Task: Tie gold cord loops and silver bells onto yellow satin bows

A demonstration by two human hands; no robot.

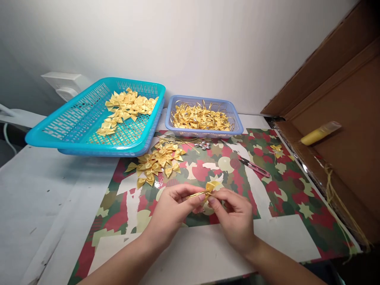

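Between my two hands is a yellow ribbon bow [212, 185] with a gold cord [194, 194] running across it. My left hand [175, 206] is closed in a pinch on the cord, close to the bow. My right hand [234, 209] pinches at the bow's right side, thumb against fingertip; the exact grip point is partly hidden. Beyond my left hand lies a loose pile of yellow bows [157, 160]. Some gold cords [181, 140] and a few silver charms [203, 146] sit behind that pile.
A teal basket [68, 118] with yellow bows stands at left, stacked on a blue one. A lilac basket [204, 132] holds bows with gold cords. Pink thread snips [255, 167] lie at right, near a single bow [276, 148]. A yellow tube [319, 133] rests by cardboard [344, 99].
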